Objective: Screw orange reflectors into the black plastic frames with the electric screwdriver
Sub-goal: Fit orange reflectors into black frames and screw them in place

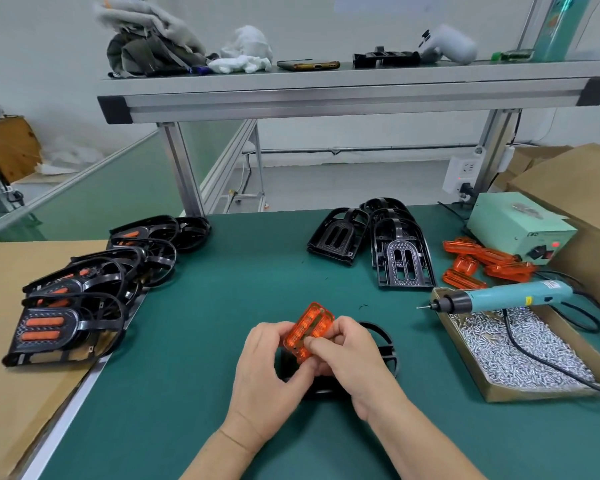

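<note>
- At far left, finished black frames (66, 327) with orange inserts lie stacked.
- Mid-table, left hand (267, 368) and right hand (354, 358) both pinch one ribbed, translucent orange reflector (307, 332) above a black frame (383, 348).
- At right, the electric screwdriver (499, 297) rests across the screw box (534, 344); the power unit (520, 226) reads "LED".

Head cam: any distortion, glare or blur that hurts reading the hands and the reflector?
Head view: strong wide-angle bowing, shelf rail curves; lighting even and soft, shadows faint; no harsh glare, only mild sheen on the orange reflector; left hand and right hand reasonably sharp, detail soft overall; screws merge into a grey mass.
</note>
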